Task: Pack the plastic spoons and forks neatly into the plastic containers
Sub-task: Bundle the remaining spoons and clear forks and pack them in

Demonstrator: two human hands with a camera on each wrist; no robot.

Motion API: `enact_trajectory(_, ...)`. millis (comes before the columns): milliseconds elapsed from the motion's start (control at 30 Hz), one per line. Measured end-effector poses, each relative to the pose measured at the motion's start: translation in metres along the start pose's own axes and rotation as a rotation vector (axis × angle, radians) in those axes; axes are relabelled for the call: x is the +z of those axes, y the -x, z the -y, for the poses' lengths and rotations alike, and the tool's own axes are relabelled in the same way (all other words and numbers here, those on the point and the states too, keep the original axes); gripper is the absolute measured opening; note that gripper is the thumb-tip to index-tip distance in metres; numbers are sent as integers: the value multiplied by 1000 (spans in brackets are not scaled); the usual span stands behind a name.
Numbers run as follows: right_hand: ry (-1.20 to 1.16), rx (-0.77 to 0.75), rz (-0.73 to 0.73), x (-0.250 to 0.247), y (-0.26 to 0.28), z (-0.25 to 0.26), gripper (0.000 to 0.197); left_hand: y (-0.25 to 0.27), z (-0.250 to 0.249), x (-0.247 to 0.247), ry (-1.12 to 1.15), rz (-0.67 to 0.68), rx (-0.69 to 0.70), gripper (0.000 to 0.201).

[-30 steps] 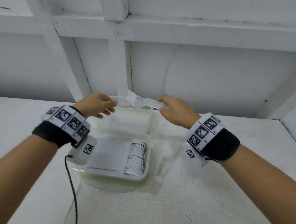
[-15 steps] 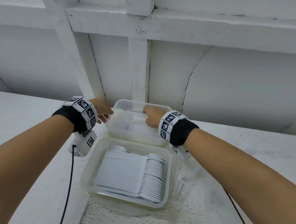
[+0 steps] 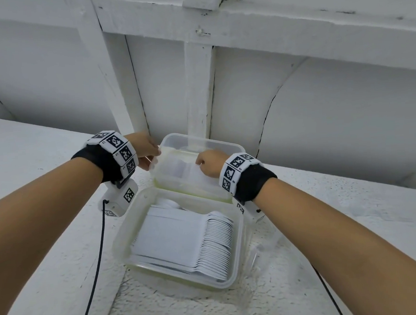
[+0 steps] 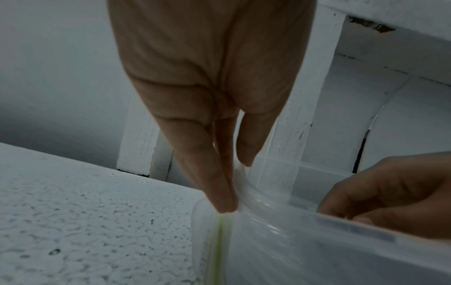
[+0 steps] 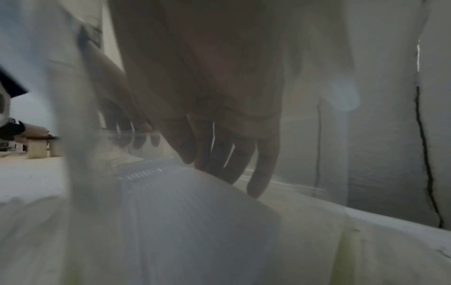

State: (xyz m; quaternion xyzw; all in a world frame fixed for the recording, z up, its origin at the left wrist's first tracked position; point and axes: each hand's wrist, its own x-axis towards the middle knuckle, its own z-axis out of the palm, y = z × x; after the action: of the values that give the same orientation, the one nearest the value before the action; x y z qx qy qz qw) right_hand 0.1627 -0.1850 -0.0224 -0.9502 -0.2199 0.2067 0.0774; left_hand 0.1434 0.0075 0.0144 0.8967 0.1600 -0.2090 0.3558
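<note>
Two clear plastic containers stand one behind the other on the white table. The near container [image 3: 243, 241] holds a neat row of white spoons [image 3: 208, 243]. In the far container [image 3: 200, 138] lies a stack of white cutlery [image 3: 183, 169], and I cannot tell whether it is forks. My left hand [image 3: 150, 151] pinches the far container's left rim [image 4: 246, 190] between thumb and fingers [image 4: 219, 185]. Reaching inside that container, my right hand [image 3: 207, 163] has its fingers [image 5: 258, 173] curled over the far edge of the cutlery stack [image 5: 195, 212]. Its thumb is hidden.
A white wall with thick painted beams [image 3: 198, 91] rises right behind the far container. A black cable [image 3: 96, 263] runs down the table on the left. Crumpled clear wrapping [image 3: 265, 246] lies beside the near container's right side. The rough white tabletop [image 3: 354, 221] spreads to both sides.
One second ago both hands held the cutlery bundle in the air above the containers. It has since come down into the far container, and my left hand has moved to the rim.
</note>
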Motion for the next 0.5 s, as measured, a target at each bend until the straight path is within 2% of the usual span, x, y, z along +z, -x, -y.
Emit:
enact_trajectory(333, -29, 5, 22, -6, 9, -6, 38, 10, -5, 3, 6, -35, -14, 24)
enact_trajectory(500, -32, -74, -75, -29, 50, -11, 40, 33, -18, -1, -119, -158, 108, 30)
